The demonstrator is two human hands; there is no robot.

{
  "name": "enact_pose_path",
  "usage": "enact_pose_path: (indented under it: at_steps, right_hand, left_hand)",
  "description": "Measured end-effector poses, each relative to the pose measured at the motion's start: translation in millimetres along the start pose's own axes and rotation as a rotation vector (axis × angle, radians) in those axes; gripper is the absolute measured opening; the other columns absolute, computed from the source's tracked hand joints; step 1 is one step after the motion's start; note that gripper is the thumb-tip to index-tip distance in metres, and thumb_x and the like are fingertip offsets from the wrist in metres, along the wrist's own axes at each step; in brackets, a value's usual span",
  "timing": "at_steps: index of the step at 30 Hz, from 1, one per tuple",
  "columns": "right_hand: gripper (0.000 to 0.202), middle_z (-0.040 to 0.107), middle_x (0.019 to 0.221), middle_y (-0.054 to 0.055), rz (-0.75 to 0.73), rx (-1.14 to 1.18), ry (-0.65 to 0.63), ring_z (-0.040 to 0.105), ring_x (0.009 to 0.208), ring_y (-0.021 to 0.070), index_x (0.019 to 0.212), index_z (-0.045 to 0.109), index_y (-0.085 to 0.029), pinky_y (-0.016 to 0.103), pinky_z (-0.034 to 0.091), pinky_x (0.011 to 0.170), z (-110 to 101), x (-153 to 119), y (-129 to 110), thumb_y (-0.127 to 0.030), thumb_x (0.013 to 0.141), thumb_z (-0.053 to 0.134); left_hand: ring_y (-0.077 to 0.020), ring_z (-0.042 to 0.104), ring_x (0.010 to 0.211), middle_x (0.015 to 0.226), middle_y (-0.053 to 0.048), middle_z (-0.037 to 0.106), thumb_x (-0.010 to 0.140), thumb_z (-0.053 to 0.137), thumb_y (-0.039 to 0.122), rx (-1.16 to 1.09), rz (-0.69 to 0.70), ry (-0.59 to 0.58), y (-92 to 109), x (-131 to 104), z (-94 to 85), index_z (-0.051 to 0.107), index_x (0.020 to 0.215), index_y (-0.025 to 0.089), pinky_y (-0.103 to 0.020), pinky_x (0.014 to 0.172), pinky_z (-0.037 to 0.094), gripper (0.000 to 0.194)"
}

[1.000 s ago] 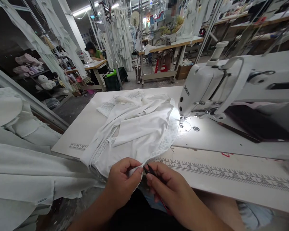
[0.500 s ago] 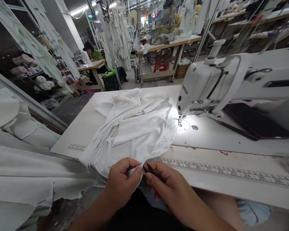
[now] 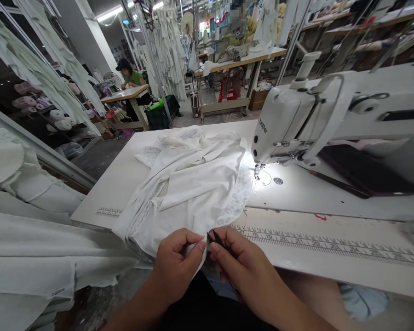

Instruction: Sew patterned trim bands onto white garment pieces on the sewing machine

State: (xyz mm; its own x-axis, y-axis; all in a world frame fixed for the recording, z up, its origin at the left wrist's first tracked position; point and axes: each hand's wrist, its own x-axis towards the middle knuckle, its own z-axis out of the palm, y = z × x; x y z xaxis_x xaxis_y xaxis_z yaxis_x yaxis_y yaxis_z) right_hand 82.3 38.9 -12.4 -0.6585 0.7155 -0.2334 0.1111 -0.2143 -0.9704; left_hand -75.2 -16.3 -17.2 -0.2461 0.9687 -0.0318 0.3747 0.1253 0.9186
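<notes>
A white garment (image 3: 193, 188) with a lace-patterned edge lies bunched on the sewing table (image 3: 106, 184) and hangs over its front edge. My left hand (image 3: 179, 262) pinches the garment's edge between thumb and fingers. Close beside it, my right hand (image 3: 243, 259) is closed around a pair of dark thread snips (image 3: 217, 240), a bit of red showing below the palm. The snips' pointed blades are slightly apart, with their tips at the pinched edge. Whether they touch the cloth I cannot tell.
A white sewing machine (image 3: 290, 119) stands at the right, its lamp lit over the needle plate. Behind it lie a dark phone-like slab (image 3: 369, 170) and a slim dark tool (image 3: 338, 183). White cloth (image 3: 55, 248) hangs at the left. A person in green (image 3: 134, 78) sits farther back.
Both hands have barely moved, staying together at the garment's edge. The snips' tips have shifted slightly up and right, while the whole view has moved a little.
</notes>
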Motion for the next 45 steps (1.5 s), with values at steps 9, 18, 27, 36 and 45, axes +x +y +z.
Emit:
enact_pose_path:
  at_steps: [9,18,27,36,45]
  right_hand:
    - [0.020,0.052,0.072,-0.004,0.032,-0.017,-0.012,0.047,0.055,0.0081,0.092,0.054,-0.021,0.019,0.038,0.045,-2,-1,-1,-0.041,0.093,0.049]
    - [0.023,0.051,0.070,-0.003,-0.002,-0.019,-0.055,0.049,0.060,0.0093,0.084,0.055,-0.020,0.020,0.045,0.053,0,1,-1,-0.041,0.092,0.050]
    - [0.024,0.051,0.071,-0.004,0.019,-0.033,-0.070,0.050,0.060,0.0085,0.085,0.057,-0.020,0.019,0.044,0.052,-1,2,-2,-0.041,0.093,0.050]
    - [0.025,0.051,0.069,-0.004,0.060,-0.050,-0.058,0.049,0.055,0.0090,0.082,0.055,-0.021,0.020,0.039,0.046,-1,3,-2,-0.043,0.091,0.050]
    - [0.022,0.062,0.081,0.000,-0.274,-0.575,-0.013,0.056,0.074,0.0153,0.086,0.058,-0.023,0.029,0.042,0.066,-15,4,-1,-0.034,0.097,0.041]
  left_hand:
    - [-0.0103,0.054,0.061,0.069,0.000,0.064,0.076,0.069,0.035,-0.424,-0.243,-0.005,-2,4,3.6,0.065,0.081,0.014,-0.021,0.058,0.044,0.022]
    - [-0.0083,0.053,0.058,0.065,0.001,0.063,0.067,0.079,0.038,-0.624,-0.345,-0.013,-2,5,3.8,0.063,0.077,0.013,-0.020,0.056,0.042,0.031]
    - [-0.0089,0.053,0.058,0.066,0.000,0.063,0.069,0.077,0.037,-0.614,-0.330,-0.040,-1,7,2.9,0.064,0.077,0.013,-0.021,0.057,0.041,0.029]
    - [-0.0088,0.050,0.054,0.061,0.001,0.061,0.068,0.076,0.038,-0.557,-0.334,-0.026,1,6,2.0,0.063,0.073,0.013,-0.021,0.053,0.040,0.029]
    - [-0.0080,0.048,0.056,0.061,0.001,0.060,0.074,0.072,0.030,-0.494,-0.270,-0.052,-2,6,0.1,0.066,0.073,0.013,-0.019,0.054,0.038,0.018]
